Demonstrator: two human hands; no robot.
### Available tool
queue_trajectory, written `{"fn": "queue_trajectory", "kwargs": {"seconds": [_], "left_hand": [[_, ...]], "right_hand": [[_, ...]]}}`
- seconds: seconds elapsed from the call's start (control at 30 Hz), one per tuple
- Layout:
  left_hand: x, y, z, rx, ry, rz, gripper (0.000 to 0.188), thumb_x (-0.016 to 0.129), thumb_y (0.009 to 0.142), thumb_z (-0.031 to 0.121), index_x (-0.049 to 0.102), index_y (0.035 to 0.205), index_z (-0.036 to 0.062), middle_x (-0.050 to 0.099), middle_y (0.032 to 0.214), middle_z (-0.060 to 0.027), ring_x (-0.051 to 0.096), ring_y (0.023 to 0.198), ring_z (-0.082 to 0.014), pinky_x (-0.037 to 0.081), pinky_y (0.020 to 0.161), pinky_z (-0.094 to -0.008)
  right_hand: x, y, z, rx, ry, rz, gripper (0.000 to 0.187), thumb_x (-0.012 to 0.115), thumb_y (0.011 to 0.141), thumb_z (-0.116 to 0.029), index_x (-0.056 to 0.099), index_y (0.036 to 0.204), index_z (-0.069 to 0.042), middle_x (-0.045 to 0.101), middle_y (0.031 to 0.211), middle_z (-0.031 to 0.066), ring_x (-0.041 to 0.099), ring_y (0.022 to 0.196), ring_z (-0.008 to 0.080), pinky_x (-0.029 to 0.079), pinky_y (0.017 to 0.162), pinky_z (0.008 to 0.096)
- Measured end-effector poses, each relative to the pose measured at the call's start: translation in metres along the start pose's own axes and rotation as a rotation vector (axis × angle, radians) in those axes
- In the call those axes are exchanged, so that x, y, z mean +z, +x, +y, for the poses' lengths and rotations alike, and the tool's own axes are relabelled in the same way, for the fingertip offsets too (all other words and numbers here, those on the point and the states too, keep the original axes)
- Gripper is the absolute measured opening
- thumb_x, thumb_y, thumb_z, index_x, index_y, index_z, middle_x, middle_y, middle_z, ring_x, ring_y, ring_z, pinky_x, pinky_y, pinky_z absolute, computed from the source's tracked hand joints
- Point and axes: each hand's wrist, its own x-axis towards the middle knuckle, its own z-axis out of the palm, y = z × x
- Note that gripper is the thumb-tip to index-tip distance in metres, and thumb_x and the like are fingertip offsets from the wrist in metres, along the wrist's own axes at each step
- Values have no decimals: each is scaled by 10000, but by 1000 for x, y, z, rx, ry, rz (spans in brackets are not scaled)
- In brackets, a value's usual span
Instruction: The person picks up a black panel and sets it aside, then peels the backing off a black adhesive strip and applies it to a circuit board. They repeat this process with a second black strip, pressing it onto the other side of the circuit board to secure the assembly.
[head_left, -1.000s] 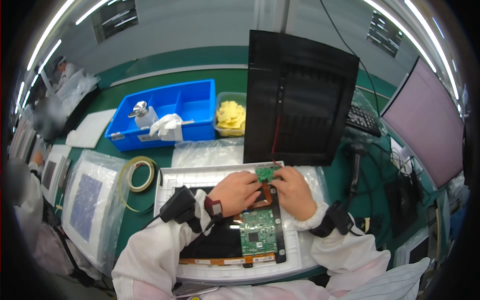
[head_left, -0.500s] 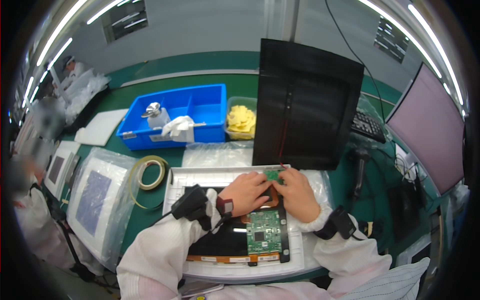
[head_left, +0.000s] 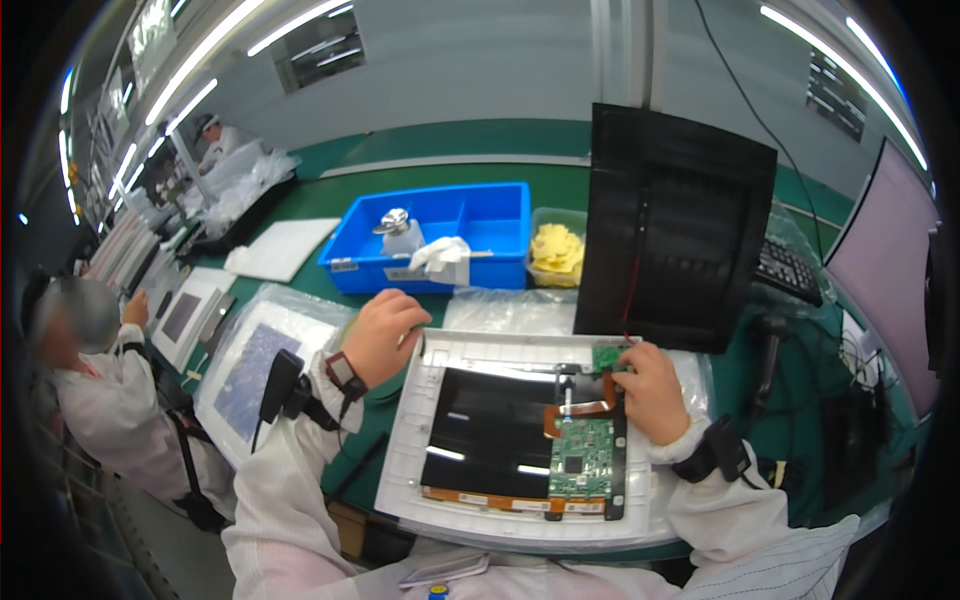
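A white plastic frame (head_left: 400, 470) lies in front of me with a dark display panel (head_left: 490, 420) inside it. On the panel's right part sits a green circuit board (head_left: 585, 455), with an orange flat cable (head_left: 590, 407) running up from it. My right hand (head_left: 655, 395) has its fingers bent in a pinch at the right edge of a small green circuit board (head_left: 607, 357) near the frame's top. My left hand (head_left: 380, 335) is raised beyond the frame's upper left corner, thumb apart from the curved fingers, nothing visible in it.
Behind the frame stands an upright black panel (head_left: 680, 230) with a red wire. A blue divided bin (head_left: 500, 255) and a tub of yellow pieces (head_left: 558, 250) are at the back. Plastic-wrapped panels (head_left: 255, 375) lie left, near a co-worker (head_left: 125, 400). A monitor (head_left: 890, 270) stands right.
My left hand has left the small circuit board and moved left, off the frame, uncovering the display panel and orange cable. My right hand stays by the small board. The view has turned left.
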Motion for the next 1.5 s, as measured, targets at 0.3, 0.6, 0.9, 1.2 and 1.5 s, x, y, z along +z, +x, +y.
{"fn": "queue_trajectory", "kwargs": {"seconds": [0.3, 0.6, 0.9, 1.2, 1.5], "left_hand": [[-15, -51, -13, -78, 188, -47, 180, 606, 669, 15, 605, 841, 68, 549, 845, -87, 521, 865, -286, 428, 750, -389], [27, -10, -15, 116, 352, -153, 66, 627, 656, 76, 631, 716, 102, 529, 772, -22, 500, 845, -210, 391, 766, -336], [25, 21, 83, 157, -202, 167, 140, 603, 657, 2, 508, 754, 38, 583, 806, -111, 578, 723, -301, 466, 619, -366], [42, 25, 142, 247, -357, 65, 159, 621, 693, 61, 491, 785, 53, 516, 753, -88, 549, 677, -285, 450, 571, -364], [46, 23, 138, -106, -768, -262, 150, 623, 795, 104, 577, 894, 0, 603, 749, -143, 624, 698, -266, 479, 613, -283]], "right_hand": [[-1, -2, 1, 44, 36, 1, 101, 570, 580, 39, 614, 668, 16, 538, 853, 123, 510, 905, 291, 423, 762, 378], [-15, 0, 2, 34, 52, 60, 154, 554, 575, 56, 600, 715, 9, 531, 852, 128, 510, 873, 301, 426, 751, 378], [-49, 20, -24, 295, 724, -79, 125, 558, 755, 19, 635, 854, 16, 579, 866, 95, 555, 792, 190, 452, 673, 294], [-51, 32, -50, 685, 1277, -462, 196, 622, 835, -87, 617, 987, 37, 639, 808, 64, 590, 699, 106, 485, 639, 222], [-51, 12, -45, 671, 1111, -302, 101, 613, 820, -26, 623, 885, 50, 633, 776, 65, 606, 698, 113, 497, 628, 218]]}}
